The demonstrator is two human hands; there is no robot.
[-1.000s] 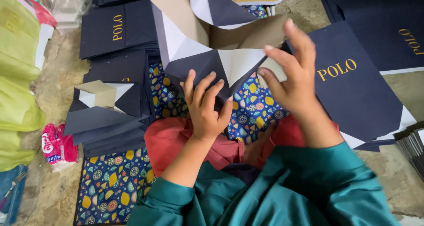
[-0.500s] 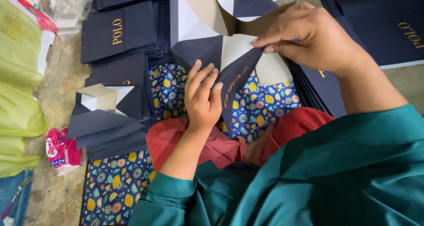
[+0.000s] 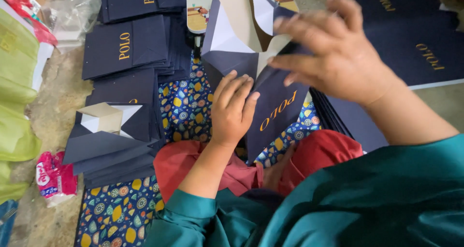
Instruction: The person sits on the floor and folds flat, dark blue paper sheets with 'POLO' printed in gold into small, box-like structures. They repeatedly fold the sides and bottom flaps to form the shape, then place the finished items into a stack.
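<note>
Hands meet on a navy paper bag with gold lettering [image 3: 270, 102], half-folded, its long axis running near to far over the patterned cloth [image 3: 186, 107]. Left hand [image 3: 232, 112] presses flat on it; right hand [image 3: 333, 54], farther, spreads loosely over its open flaps [image 3: 241, 25], gripping nothing that I can see.

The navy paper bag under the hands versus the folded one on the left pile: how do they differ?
The navy paper bag under the left hand and right hand lies tilted, its end flaps spread wide. The folded bag on the left pile lies untouched, its end flaps tucked into a neat diamond. Both are navy outside, pale inside.
</note>
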